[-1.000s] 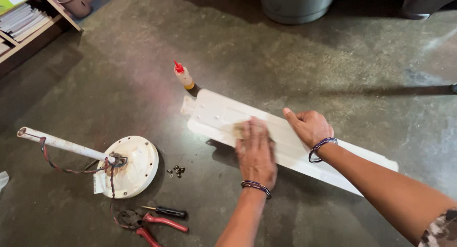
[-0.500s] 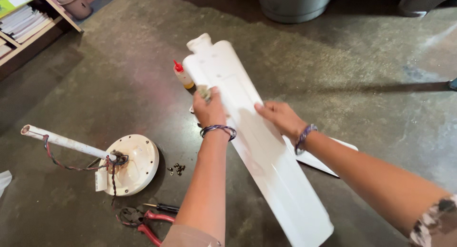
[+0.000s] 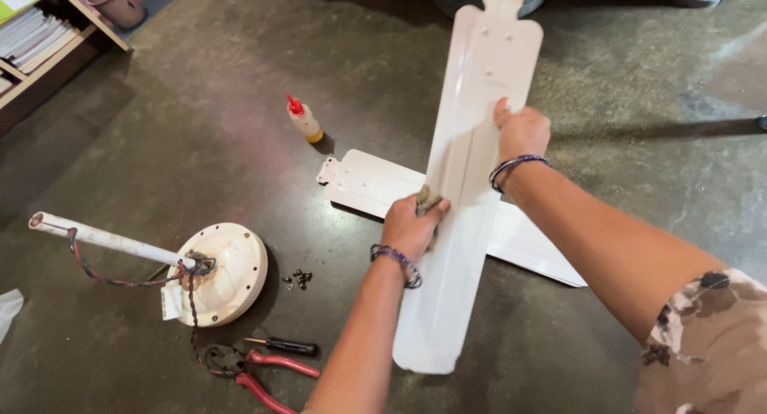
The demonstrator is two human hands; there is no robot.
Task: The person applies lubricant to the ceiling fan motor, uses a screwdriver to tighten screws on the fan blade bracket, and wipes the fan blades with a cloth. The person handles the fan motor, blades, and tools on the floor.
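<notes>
Between both hands [image 3: 467,170] — white fan blade [image 3: 459,222], lifted.

Both hands are on the long white fan blade [image 3: 467,182], lifted clear of the floor [image 3: 200,103]: left hand [image 3: 414,226] clasps one edge, right hand [image 3: 523,133] the other. Beneath that blade lies a second blade [image 3: 375,182]; left of it, an oil bottle [image 3: 304,118], the motor housing [image 3: 224,270], screws [image 3: 300,279], pliers [image 3: 256,370].
</notes>
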